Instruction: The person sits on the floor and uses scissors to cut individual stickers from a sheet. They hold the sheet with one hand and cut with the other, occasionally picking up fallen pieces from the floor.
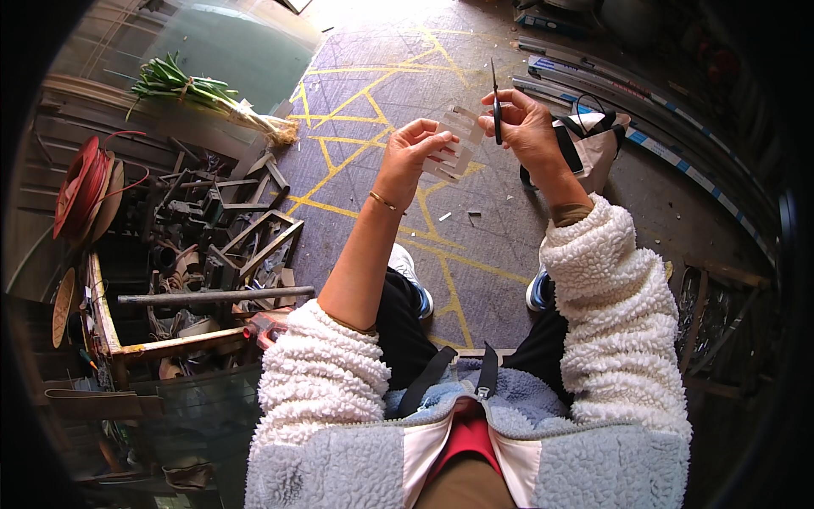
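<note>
Up in front of me, my left hand pinches a thin pale sheet, like paper, with several slots cut into it. The sheet is held over the floor between my feet. In my right hand are scissors with dark handles, seen nearly edge-on, the narrow blades pointing up and away. Whether the blades are parted cannot be made out. My right fingertips come close to the sheet's right edge; whether they touch it is unclear.
Patterned carpet with yellow lines and small scraps lies below. On the left stand a metal-filled crate, a red cable reel and tied green onions. Right, a cloth bag sits near long metal strips.
</note>
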The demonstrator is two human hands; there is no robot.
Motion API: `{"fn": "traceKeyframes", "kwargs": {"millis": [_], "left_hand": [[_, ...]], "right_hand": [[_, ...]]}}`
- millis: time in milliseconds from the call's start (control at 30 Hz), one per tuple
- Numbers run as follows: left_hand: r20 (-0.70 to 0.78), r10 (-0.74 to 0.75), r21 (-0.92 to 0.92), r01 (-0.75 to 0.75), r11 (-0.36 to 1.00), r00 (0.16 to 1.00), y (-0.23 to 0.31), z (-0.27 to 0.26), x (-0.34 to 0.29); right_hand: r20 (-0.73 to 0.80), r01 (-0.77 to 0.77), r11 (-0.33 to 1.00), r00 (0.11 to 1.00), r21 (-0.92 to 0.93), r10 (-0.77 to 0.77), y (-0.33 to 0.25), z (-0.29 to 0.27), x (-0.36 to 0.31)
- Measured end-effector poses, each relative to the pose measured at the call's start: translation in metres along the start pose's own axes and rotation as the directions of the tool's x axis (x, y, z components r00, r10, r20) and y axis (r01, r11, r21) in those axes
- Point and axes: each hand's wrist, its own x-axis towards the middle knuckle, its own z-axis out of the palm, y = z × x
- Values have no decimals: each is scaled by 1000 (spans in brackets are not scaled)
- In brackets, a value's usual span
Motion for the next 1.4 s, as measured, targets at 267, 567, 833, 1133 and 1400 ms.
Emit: {"fn": "traceKeyframes", "kwargs": {"millis": [267,567,833,1133,1400], "left_hand": [[-155,-129,-163,104,981,979,7,8,-1],[-8,-121,59,122,991,993,-12,0,2],[103,-25,3,25,1000,994,-5,15,-4],[122,91,-391,-36,920,988,13,15,-8],[-93,257,-38,-262,964,962,-1,13,-3]], "right_hand": [[-222,29,995,975,98,-7,9,-6,7],[-378,40,968,924,247,58,19,-15,15],[-309,75,959,951,272,13,13,-10,11],[-235,119,967,970,226,-65,8,-9,8],[-121,15,967,992,255,16,6,-2,5]]}}
